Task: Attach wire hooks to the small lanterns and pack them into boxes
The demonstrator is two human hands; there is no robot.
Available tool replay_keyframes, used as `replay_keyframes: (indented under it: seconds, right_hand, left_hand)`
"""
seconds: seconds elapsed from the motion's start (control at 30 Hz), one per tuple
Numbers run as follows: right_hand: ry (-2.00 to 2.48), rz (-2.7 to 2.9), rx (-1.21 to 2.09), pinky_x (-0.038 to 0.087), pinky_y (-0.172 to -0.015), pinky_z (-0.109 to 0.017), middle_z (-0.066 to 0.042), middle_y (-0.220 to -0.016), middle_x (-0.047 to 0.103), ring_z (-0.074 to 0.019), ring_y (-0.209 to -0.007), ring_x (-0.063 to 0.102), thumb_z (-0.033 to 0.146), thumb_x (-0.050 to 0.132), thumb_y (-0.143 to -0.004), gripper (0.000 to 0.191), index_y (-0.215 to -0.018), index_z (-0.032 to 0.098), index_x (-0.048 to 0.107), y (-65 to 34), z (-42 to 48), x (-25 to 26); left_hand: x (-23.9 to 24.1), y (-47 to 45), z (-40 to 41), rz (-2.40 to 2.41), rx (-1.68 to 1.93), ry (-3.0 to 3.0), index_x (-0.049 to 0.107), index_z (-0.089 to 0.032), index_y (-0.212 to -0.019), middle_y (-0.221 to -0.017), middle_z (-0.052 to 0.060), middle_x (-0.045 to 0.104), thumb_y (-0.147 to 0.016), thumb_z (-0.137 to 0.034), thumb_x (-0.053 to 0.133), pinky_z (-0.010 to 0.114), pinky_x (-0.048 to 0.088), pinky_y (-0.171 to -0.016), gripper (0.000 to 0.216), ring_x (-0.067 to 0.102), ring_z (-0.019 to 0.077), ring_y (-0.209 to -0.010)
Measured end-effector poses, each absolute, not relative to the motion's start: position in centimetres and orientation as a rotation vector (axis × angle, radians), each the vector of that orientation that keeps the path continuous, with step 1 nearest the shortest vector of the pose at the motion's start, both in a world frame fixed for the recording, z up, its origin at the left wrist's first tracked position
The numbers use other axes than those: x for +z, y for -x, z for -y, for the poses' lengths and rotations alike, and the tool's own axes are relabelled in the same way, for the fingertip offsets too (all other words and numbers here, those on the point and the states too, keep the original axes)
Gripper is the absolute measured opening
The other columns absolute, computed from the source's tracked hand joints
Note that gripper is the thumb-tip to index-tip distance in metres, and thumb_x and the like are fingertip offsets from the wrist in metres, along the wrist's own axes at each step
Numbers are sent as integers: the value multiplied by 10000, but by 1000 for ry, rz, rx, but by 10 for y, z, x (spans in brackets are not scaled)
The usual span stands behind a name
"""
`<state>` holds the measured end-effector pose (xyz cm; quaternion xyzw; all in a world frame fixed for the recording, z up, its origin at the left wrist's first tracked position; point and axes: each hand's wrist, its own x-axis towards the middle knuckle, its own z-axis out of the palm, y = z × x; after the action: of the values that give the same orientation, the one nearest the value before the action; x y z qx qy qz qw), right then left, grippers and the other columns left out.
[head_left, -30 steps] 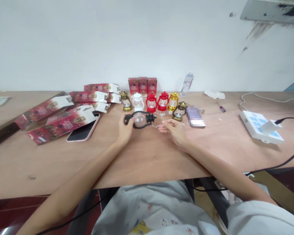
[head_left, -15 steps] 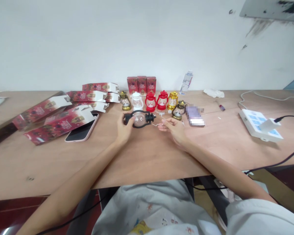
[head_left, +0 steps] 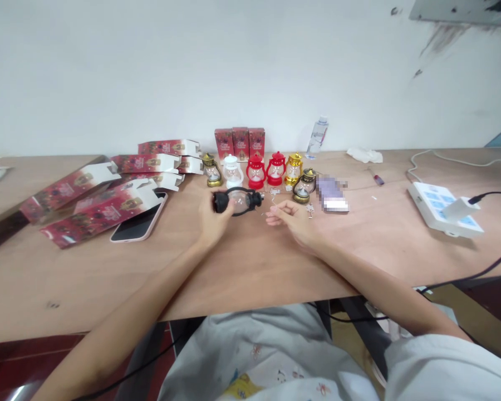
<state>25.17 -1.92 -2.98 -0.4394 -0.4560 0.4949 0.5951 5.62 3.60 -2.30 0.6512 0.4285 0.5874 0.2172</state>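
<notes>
My left hand [head_left: 214, 220] is closed around the base of a small black lantern [head_left: 249, 203], which lies on its side with its top pointing right. Its clear globe shows between the black side arms. To the right of that top, my right hand [head_left: 293, 219] pinches a thin bent wire [head_left: 274, 201], partly hidden by the fingers. Just behind the hands stand a white lantern [head_left: 232, 172], two red lanterns [head_left: 256, 172], a gold lantern [head_left: 293, 169] and a bronze lantern [head_left: 213, 171]. Another bronze lantern [head_left: 304, 186] stands close to my right hand.
Opened red boxes [head_left: 104, 214] lie at the left, some over a phone [head_left: 140, 224]. Three upright red boxes [head_left: 240, 143] and a bottle [head_left: 318, 137] stand by the wall. A second phone [head_left: 333, 196], a tissue [head_left: 364, 155] and a power strip [head_left: 428, 206] are at the right.
The wire in my right hand has drawn back from the black lantern's top and turned, so less of it shows. My left thumb has shifted slightly right along the lantern.
</notes>
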Motion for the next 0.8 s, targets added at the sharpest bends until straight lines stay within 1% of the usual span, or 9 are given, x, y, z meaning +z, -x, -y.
replay_keyframes:
  seconds: [0.07, 0.13, 0.27, 0.43, 0.67, 0.8]
  right_hand:
    - [1022, 1135, 1136, 583, -646, -296, -9, -690, 719, -140, -613, 688, 462, 766, -648, 327, -709, 178, 617, -251, 20, -30]
    - [1025, 1208, 1088, 561, -629, -281, 1, -678, 708, -126, -592, 669, 466, 748, -672, 321, -708, 181, 605, -251, 20, -30]
    - [1014, 1252, 974, 514, -615, -262, 7, -689, 694, -101, -564, 618, 472, 690, -741, 301, -728, 192, 581, -253, 22, -27]
    - [1016, 1305, 910, 476, -587, -260, 19, -617, 651, -103, -536, 582, 481, 673, -758, 304, -720, 193, 585, -256, 25, -23]
    - [1017, 1403, 900, 473, -562, -250, -3, -663, 681, -95, -529, 580, 489, 670, -765, 319, -717, 180, 604, -255, 29, -20]
    - [984, 1427, 921, 472, -559, -246, 3, -650, 672, -93, -534, 581, 468, 690, -755, 303, -702, 181, 609, -254, 31, -20]
  left_hand:
    - [-23, -56, -36, -1185, 1648, -1903, 571, -198, -932, -926, 16, 600, -719, -305, 656, 286, 439, -864, 254, 569, 175, -902]
    - [-24, -54, -36, -1152, 1646, -1980, 564, -201, -939, -943, 19, 603, -725, -323, 665, 302, 434, -883, 266, 568, 182, -919]
    - [-25, -50, -38, -1058, 1602, -2005, 544, -205, -965, -966, 31, 600, -754, -370, 647, 308, 440, -867, 287, 571, 186, -927]
    - [-25, -48, -38, -977, 1601, -2061, 554, -204, -954, -952, 26, 593, -757, -368, 659, 305, 443, -862, 277, 571, 185, -918]
    - [-25, -48, -37, -807, 1709, -2301, 541, -196, -952, -894, 22, 587, -790, -325, 664, 310, 469, -756, 241, 575, 170, -832]
    - [-25, -47, -38, -790, 1752, -2327, 534, -197, -951, -889, 28, 579, -810, -346, 644, 315, 475, -736, 233, 574, 169, -818]
